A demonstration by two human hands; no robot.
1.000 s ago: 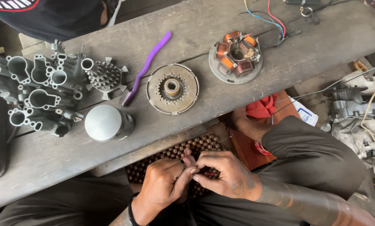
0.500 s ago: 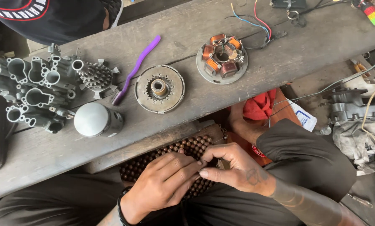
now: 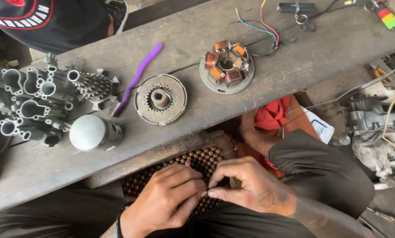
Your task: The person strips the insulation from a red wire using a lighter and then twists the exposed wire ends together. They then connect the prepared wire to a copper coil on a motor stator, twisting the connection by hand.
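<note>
Table of weathered grey wood, running slantwise from lower left to upper right. Engine casing, grey cast metal full of round bores, at the left end. Stator plate with copper coils toward the far edge, right of the middle, trailing blue, red and yellow wires to the far right corner. Clutch disc, round and toothed at its hub, mid-table, just left of the stator plate. Piston, pale and dome-topped, lying near the front edge below the engine casing. Purple toothbrush slanting between engine casing and clutch disc, bristles pointing to the front edge. Beaded mat of small brown wooden balls just off the front edge, on the lap. Red rag beyond the front edge, to the right of the beaded mat.

Left hand and right hand resting on the beaded mat, fingertips pressed together, both pinched narrow around something too small to make out. Black band on the left wrist, tattoo on the back of the right hand.
</note>
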